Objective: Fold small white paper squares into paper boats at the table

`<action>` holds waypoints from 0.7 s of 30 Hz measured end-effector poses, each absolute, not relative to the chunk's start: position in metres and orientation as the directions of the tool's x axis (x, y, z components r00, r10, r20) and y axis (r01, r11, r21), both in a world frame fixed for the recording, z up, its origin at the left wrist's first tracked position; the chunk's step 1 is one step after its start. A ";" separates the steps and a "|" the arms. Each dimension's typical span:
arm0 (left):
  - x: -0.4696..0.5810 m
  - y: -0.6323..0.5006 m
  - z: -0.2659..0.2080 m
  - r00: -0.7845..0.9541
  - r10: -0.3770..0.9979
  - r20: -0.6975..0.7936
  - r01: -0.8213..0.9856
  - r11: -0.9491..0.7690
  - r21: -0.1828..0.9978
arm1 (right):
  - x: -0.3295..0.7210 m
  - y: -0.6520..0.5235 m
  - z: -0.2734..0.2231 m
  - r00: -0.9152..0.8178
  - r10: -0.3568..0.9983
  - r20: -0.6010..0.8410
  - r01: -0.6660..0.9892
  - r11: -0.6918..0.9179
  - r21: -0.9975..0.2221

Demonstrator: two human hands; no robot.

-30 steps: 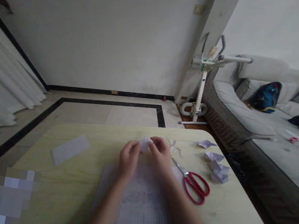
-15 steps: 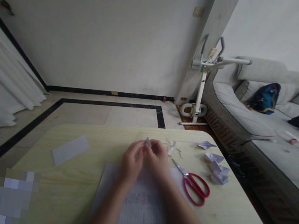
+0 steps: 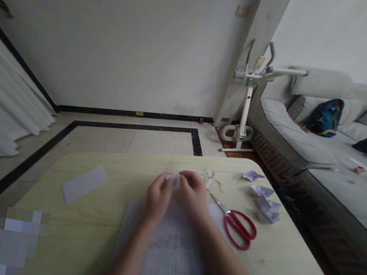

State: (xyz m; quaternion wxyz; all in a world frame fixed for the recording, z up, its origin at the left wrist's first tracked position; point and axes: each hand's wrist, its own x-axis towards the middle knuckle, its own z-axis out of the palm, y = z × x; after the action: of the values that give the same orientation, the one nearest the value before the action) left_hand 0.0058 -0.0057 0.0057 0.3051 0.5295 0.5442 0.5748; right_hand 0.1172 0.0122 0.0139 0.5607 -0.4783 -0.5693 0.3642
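Observation:
A small piece of white paper (image 3: 173, 179) is pinched between my two hands above the middle of the table. My left hand (image 3: 159, 195) grips its left side, fingers curled round it. The fingers of my right hand (image 3: 194, 194) close on its right edge. Under my forearms lies a larger sheet covered in writing (image 3: 171, 262). Red-handled scissors (image 3: 239, 226) rest to the right of my right hand, blades pointing up and left. Thin paper scraps (image 3: 210, 179) are scattered just beyond that hand.
Several folded paper pieces (image 3: 266, 203) sit near the table's right edge. A white paper rectangle (image 3: 84, 185) lies on the left of the wooden table (image 3: 81, 242). Beyond stand exercise equipment (image 3: 247, 101) and a grey sofa (image 3: 297, 133), with part of a person at far right.
The paper between my hands has turned, showing a broader, flatter face than the narrow point seen before. My fingers have shifted slightly on it. The camera view has moved a little.

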 end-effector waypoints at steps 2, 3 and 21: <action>0.006 -0.006 0.006 -0.232 0.933 0.275 0.219 -0.225 0.949 | 0.118 0.014 0.014 0.092 0.959 0.268 0.112 0.257 -0.960; 0.006 -0.007 0.005 -0.226 0.934 0.276 0.220 -0.227 0.949 | 0.118 0.014 0.015 0.093 0.963 0.253 0.099 0.244 -0.965; 0.007 -0.006 0.007 -0.184 0.929 0.321 0.249 -0.272 0.930 | 0.122 0.017 0.018 0.077 0.986 0.150 -0.013 0.152 -0.988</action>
State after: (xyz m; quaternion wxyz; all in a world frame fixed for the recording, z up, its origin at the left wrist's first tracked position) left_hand 0.0075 -0.0060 0.0067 0.3012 0.5631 0.5228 0.5647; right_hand 0.1218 0.0166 0.0184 0.5597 -0.4745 -0.5125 0.4460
